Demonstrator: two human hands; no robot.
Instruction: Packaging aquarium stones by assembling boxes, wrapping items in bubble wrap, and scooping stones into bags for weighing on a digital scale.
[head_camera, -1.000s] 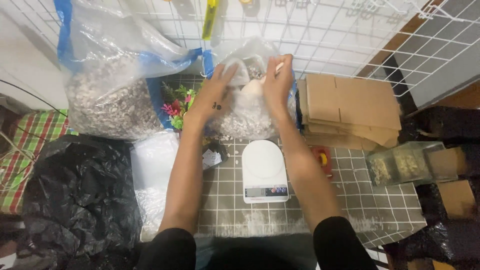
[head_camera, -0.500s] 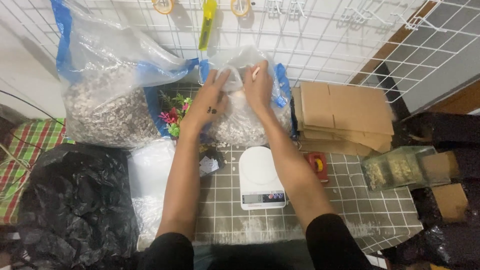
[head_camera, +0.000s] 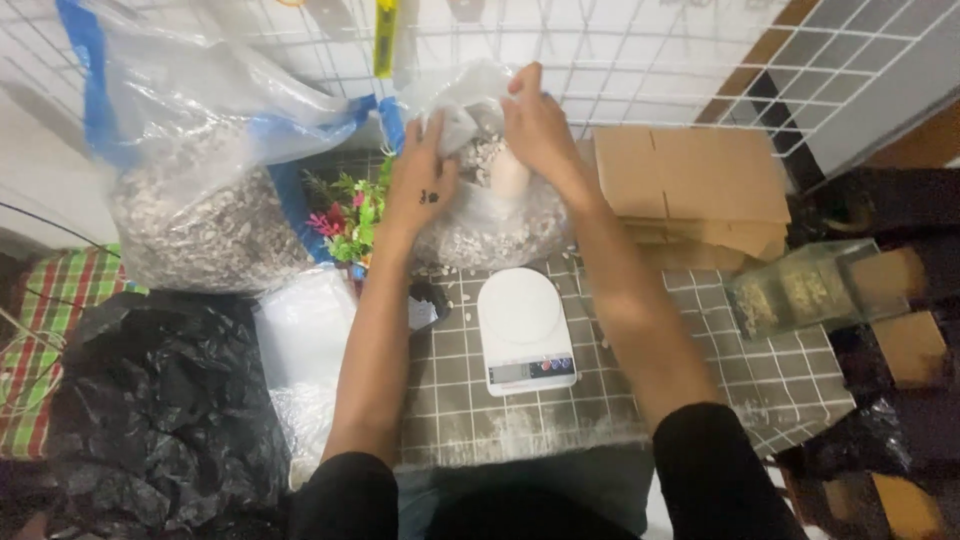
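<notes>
At nine o'clock lies one crumpled black plastic bag (head_camera: 150, 410), and above it at ten o'clock stands one big clear sack of pale chips (head_camera: 200, 190), edged in blue. One small bunch of artificial flowers (head_camera: 345, 215) sits just right of it.

At twelve o'clock stands one smaller clear bag of chips (head_camera: 480, 215), upright, its long axis vertical and its mouth pointing up toward the wire grid. The left hand (head_camera: 422, 178) grips the bag's left edge with fingers closed on the plastic. The right hand (head_camera: 538, 125) pinches the bag's upper right rim, fingers curled shut on it.

Directly below, at centre, sits one white kitchen scale (head_camera: 524, 330) on the gridded mat. At two o'clock lies one stack of flat cardboard boxes (head_camera: 690, 190); at three o'clock, one clear plastic container (head_camera: 800, 290).
</notes>
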